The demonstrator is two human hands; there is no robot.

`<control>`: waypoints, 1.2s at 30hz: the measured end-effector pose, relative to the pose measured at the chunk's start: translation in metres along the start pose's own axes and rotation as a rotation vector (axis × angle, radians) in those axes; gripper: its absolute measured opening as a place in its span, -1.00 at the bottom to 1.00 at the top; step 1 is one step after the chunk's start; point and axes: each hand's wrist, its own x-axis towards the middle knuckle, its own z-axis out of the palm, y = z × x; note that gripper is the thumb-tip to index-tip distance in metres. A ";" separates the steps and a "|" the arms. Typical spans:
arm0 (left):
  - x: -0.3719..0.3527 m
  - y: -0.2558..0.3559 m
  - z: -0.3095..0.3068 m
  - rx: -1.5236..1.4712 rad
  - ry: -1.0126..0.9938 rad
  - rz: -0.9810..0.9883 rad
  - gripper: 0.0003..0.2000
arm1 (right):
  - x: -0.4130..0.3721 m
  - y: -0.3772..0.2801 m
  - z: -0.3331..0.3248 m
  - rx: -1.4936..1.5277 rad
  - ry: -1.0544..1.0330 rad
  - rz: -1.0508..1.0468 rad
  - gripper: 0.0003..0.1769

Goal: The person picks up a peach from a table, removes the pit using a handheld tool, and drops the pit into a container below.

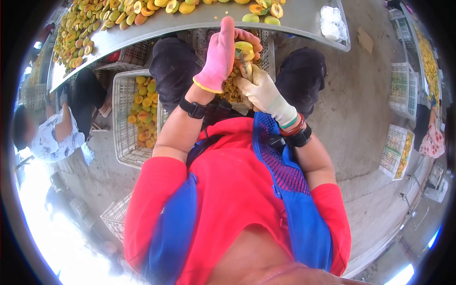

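Observation:
My left hand (216, 59), in a pink glove, cups a yellow peach (244, 47) between its palm and curled fingers, the thumb pointing up. My right hand (261, 90), in a white glove, is closed round a small pitting tool (246, 69). The tool's tip meets the lower side of the peach; its exact shape is partly hidden by my fingers. Below both hands, between my knees, stands a crate (267, 52) with peach pieces and scraps in it.
A metal table (190, 19) spans the top with many halved peaches (85, 33) and a clear plastic bag (332, 23). A white crate (124, 153) of peaches stands by my left knee. Other people work at both sides; more crates (396, 147) stand at the right.

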 end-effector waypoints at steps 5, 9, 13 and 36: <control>0.001 0.000 -0.004 -0.031 -0.088 0.076 -0.20 | 0.000 -0.001 -0.006 0.322 -0.170 0.208 -0.87; -0.004 0.000 0.000 0.056 -0.113 0.296 -0.30 | -0.001 -0.013 -0.004 0.228 -0.116 0.159 -0.84; -0.008 0.004 -0.003 -0.003 -0.114 0.255 -0.40 | -0.002 -0.014 -0.004 0.346 -0.206 0.237 -0.87; 0.020 0.011 -0.041 -0.355 -0.037 0.141 -0.26 | -0.002 -0.004 0.005 0.381 -0.214 0.286 -0.81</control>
